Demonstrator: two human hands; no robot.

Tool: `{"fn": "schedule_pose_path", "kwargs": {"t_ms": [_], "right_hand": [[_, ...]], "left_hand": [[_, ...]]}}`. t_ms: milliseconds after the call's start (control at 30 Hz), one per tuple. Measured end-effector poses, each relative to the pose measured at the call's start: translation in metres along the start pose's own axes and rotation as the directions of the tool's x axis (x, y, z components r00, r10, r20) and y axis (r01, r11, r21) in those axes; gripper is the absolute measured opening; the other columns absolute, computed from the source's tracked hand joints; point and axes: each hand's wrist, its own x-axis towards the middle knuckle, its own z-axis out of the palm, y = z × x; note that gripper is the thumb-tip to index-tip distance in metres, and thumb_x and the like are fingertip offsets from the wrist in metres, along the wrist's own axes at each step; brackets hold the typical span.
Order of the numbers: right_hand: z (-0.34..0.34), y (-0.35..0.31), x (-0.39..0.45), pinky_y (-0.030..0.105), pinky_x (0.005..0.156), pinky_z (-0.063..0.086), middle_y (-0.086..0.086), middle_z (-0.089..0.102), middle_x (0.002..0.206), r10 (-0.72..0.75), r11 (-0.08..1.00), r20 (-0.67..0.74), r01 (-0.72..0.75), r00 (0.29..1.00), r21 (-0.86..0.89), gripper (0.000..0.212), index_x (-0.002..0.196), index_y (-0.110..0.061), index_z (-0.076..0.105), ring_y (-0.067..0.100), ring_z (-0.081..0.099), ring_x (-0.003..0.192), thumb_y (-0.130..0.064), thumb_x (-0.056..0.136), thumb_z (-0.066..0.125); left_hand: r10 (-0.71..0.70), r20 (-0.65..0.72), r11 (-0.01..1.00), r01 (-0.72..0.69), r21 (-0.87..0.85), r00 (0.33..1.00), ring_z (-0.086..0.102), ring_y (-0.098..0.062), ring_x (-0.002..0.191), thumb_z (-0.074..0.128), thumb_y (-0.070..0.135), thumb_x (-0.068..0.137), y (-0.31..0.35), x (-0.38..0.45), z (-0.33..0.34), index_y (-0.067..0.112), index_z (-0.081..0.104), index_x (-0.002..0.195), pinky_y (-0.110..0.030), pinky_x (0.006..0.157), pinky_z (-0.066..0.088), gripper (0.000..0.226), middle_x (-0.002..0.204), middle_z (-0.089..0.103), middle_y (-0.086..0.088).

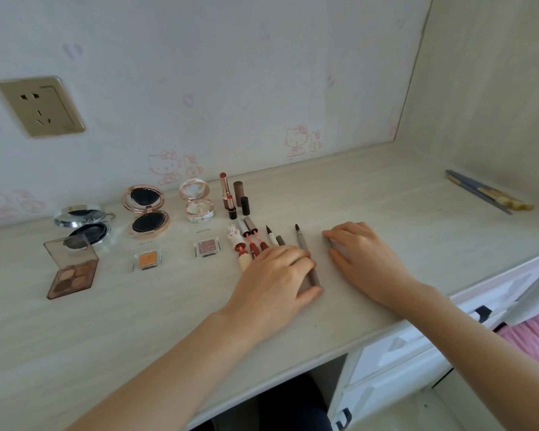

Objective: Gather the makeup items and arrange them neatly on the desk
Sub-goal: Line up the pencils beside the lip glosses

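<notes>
The makeup lies in rows on the desk [386, 194], toward its back edge and left of the middle. Three round compacts stand open along the back: a silver one [84, 223] at the far left, a rose-gold one [146, 211] and a small pale one [197, 199]. In front of them, nearer the front edge, sit a four-shade palette [72, 272] with its clear lid up, an orange pan [147, 260] and a pink pan [207, 247]. Right of the pale compact stand two uncapped lipsticks [225, 191] and two caps [241, 195].

Ahead of those lies a fan of slim items: three lip glosses [246, 244] and two pens [274, 237], their lower ends hidden under the left hand [274, 275]. That hand pinches a third pen, a grey liner [302, 244], between thumb and fingers, its tip pointing to the back edge.

The right hand [364, 259] rests palm-down just right of it, fingers loosely curled over something small and grey; whether it holds it I cannot tell.

Near the back right corner lies a bundle of brushes [486, 194], well apart from the rest. A wall socket [41, 105] is mounted above the left end.
</notes>
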Motion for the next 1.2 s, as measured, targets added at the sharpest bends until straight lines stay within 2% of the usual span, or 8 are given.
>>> {"fn": "schedule_pose_path", "kwargs": {"t_ms": [200, 500, 833, 1033, 1200], "right_hand": [[0.005, -0.01, 0.016, 0.038, 0.091, 0.044, 0.007, 0.063, 0.115, -0.032, 0.998, 0.029, 0.03, 0.999, 0.047, 0.03, 0.122, -0.012, 0.063, 0.03, 0.054, 0.104, -0.016, 0.093, 0.056], [0.018, -0.031, 0.035, 0.028, 0.092, 0.04, 0.006, 0.062, 0.115, -0.113, 0.99, 0.073, 0.106, 0.991, 0.092, 0.029, 0.12, -0.013, 0.064, 0.025, 0.052, 0.106, -0.022, 0.094, 0.055], [0.02, -0.022, 0.032, 0.031, 0.094, 0.043, 0.004, 0.063, 0.116, -0.118, 0.984, 0.064, 0.108, 0.991, 0.141, 0.03, 0.123, -0.012, 0.062, 0.023, 0.053, 0.11, -0.018, 0.094, 0.056], [0.011, -0.012, 0.027, 0.022, 0.097, 0.037, 0.001, 0.058, 0.126, -0.093, 0.99, 0.087, 0.083, 0.992, 0.114, 0.038, 0.131, -0.015, 0.054, 0.018, 0.05, 0.119, -0.017, 0.093, 0.053], [-0.011, 0.014, 0.02, 0.027, 0.099, 0.04, -0.001, 0.053, 0.132, -0.028, 0.999, 0.084, 0.026, 0.996, 0.029, 0.038, 0.134, -0.017, 0.051, 0.017, 0.047, 0.124, -0.022, 0.097, 0.049]], "left_hand": [[-0.063, -0.052, 0.997, 0.065, 0.045, 0.997, 0.054, -0.015, 0.11, 0.062, 0.043, 0.085, 0.0, 0.005, 0.0, 0.018, 0.067, 0.111, -0.026, 0.098, 0.035, 0.037, 0.111, 0.065, 0.005], [-0.151, -0.059, 0.986, 0.154, 0.063, 0.987, 0.047, -0.016, 0.107, 0.057, 0.05, 0.081, -0.01, 0.006, -0.001, 0.022, 0.065, 0.102, -0.028, 0.093, 0.038, 0.037, 0.101, 0.06, 0.008], [-0.175, -0.04, 0.984, 0.176, 0.021, 0.984, 0.048, -0.014, 0.107, 0.057, 0.052, 0.08, -0.009, 0.008, 0.0, 0.022, 0.065, 0.105, -0.031, 0.093, 0.041, 0.04, 0.103, 0.059, 0.009], [-0.185, -0.056, 0.983, 0.184, -0.016, 0.981, 0.049, -0.012, 0.111, 0.055, 0.051, 0.083, -0.006, 0.009, 0.001, 0.024, 0.065, 0.11, -0.034, 0.093, 0.044, 0.04, 0.109, 0.059, 0.012], [-0.122, -0.04, 0.992, 0.123, 0.018, 0.992, 0.047, -0.01, 0.114, 0.052, 0.044, 0.087, -0.001, 0.027, 0.004, 0.023, 0.062, 0.117, -0.026, 0.094, 0.038, 0.037, 0.115, 0.061, 0.012]]}}
